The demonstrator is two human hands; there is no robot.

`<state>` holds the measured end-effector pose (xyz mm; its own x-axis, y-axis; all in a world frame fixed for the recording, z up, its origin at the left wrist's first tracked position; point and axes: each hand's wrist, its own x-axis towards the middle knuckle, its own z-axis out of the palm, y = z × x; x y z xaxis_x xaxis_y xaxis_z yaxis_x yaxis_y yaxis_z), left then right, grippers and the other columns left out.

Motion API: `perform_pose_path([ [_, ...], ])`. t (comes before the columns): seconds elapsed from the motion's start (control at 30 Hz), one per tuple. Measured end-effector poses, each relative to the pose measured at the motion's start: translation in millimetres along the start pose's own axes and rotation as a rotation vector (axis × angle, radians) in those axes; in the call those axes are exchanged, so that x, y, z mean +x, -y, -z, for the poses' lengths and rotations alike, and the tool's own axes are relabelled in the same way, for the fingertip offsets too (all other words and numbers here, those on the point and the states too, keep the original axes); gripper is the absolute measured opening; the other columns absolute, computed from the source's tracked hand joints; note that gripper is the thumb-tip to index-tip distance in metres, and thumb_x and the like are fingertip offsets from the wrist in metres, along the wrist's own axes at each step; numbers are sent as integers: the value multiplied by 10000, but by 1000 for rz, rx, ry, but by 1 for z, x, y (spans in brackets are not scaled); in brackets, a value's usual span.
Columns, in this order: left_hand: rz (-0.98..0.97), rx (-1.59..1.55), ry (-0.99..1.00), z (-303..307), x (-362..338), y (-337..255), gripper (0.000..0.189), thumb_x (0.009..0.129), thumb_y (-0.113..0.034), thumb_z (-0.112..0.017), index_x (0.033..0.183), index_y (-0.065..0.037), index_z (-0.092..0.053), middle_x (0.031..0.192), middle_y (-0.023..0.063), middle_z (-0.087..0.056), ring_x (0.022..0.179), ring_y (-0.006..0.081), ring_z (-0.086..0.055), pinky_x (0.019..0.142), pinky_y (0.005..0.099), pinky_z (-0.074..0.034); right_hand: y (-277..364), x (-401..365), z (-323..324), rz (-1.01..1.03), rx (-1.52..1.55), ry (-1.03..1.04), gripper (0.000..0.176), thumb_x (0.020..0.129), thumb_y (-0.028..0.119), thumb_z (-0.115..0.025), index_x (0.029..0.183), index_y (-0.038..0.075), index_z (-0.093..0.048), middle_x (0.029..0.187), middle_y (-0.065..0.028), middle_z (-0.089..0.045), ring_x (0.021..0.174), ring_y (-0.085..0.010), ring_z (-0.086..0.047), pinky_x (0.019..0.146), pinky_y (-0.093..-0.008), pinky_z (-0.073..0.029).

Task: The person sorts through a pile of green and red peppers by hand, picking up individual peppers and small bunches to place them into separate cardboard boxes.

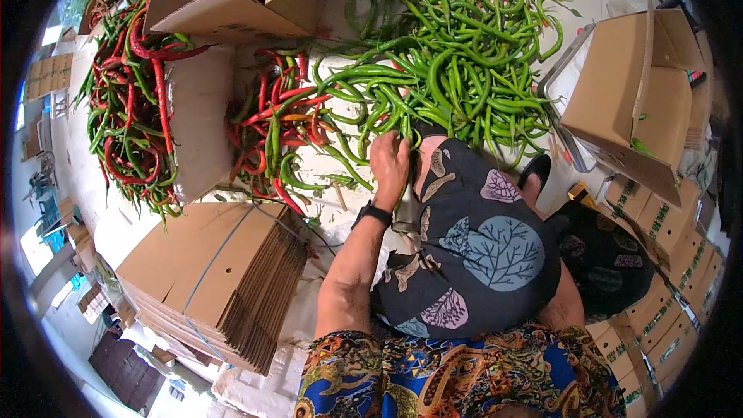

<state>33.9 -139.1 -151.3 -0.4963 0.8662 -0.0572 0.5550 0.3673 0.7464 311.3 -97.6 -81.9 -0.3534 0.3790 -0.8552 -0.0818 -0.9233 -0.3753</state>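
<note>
My left hand (389, 166), with a dark watch (374, 215) on the wrist, is at the near edge of a large heap of long green chili peppers (464, 70). Its fingers are curled closed around green chili peppers (405, 125) beside my knee. My right forearm (563, 306) goes down behind my dark patterned trouser leg (480, 240), which hides the right hand. Left of the green heap lies a smaller pile of mixed red and green chili peppers (271, 120).
An open cardboard box (611, 70) stands at the right, by a metal tray rim (551, 81). Another box (232, 19) holds red peppers. More peppers (128, 108) are heaped at the far left. Tied flat cartons (193, 263) are stacked near my left arm; printed cartons (665, 302) lie lower right.
</note>
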Motion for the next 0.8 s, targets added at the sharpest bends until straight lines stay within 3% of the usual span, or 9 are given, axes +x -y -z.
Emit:
perform_pose_path([
  [0.07, 32, 113, 24, -16, 11, -2, 212, 793, -165, -681, 918, 3, -646, 841, 209, -637, 799, 351, -615, 732, 421, -472, -9, 5, -3, 19, -122, 54, 427, 938, 357, -532, 1162, -5, -560, 1101, -78, -584, 1000, -180, -542, 896, -312, -429],
  [0.17, 414, 24, 212, -21, 23, -12, 230, 787, -212, -691, 890, -7, -665, 761, 161, -666, 657, 279, -627, 644, 392, -490, -13, 6, -10, 52, -153, 94, 356, 928, 314, -590, 1111, 9, -598, 1023, -47, -620, 922, -141, -573, 846, -285, -457],
  [0.2, 376, -115, 90, -23, 20, -12, 203, 797, -190, -680, 853, 4, -658, 683, 145, -652, 574, 267, -598, 594, 384, -479, 9, -16, -37, 27, -111, 46, 299, 913, 276, -630, 1071, 23, -618, 958, -19, -628, 855, -109, -577, 805, -264, -467],
  [0.37, 67, -66, 125, 9, 12, -14, 239, 850, -186, -646, 935, 38, -653, 656, 135, -630, 589, 180, -586, 585, 347, -465, 42, -43, -77, 92, -81, -3, 268, 925, 264, -611, 1078, 43, -612, 945, -31, -628, 835, -126, -594, 765, -276, -486],
  [0.5, 167, -231, -92, 65, 9, 1, 262, 854, -121, -650, 1073, 22, -635, 967, 145, -662, 846, 238, -612, 804, 336, -477, -10, 7, -14, -1, -116, 48, 263, 922, 253, -612, 1079, 42, -611, 957, -48, -647, 841, -142, -609, 745, -270, -497],
  [0.57, 177, 81, -425, 106, 24, 15, 417, 831, -67, -672, 1220, 12, -543, 1182, 178, -571, 1014, 293, -553, 905, 389, -429, -12, 1, -14, 34, -71, 13, 256, 921, 248, -613, 1075, 45, -611, 958, -47, -655, 846, -142, -613, 747, -269, -499],
  [0.63, 86, 377, -485, 117, 25, 6, 523, 811, -35, -687, 1280, 31, -466, 1265, 202, -479, 1092, 296, -496, 928, 386, -405, -18, 7, -8, 16, -36, 13, 250, 919, 246, -612, 1072, 49, -611, 957, -44, -660, 848, -140, -617, 751, -268, -501],
  [0.7, 21, -19, -232, 94, 27, 1, 341, 813, -18, -654, 1144, 21, -584, 1022, 157, -599, 934, 280, -566, 858, 401, -445, -36, 22, 10, -60, -5, 36, 246, 919, 246, -609, 1070, 52, -611, 952, -37, -662, 848, -137, -620, 755, -270, -502],
  [0.8, -55, 10, 14, 42, 58, -32, 233, 828, -62, -633, 1052, 3, -637, 917, 166, -596, 854, 318, -567, 791, 419, -454, -28, 19, -4, -30, -127, -4, 256, 920, 255, -594, 1079, 55, -610, 950, -38, -660, 842, -132, -622, 760, -269, -501],
])
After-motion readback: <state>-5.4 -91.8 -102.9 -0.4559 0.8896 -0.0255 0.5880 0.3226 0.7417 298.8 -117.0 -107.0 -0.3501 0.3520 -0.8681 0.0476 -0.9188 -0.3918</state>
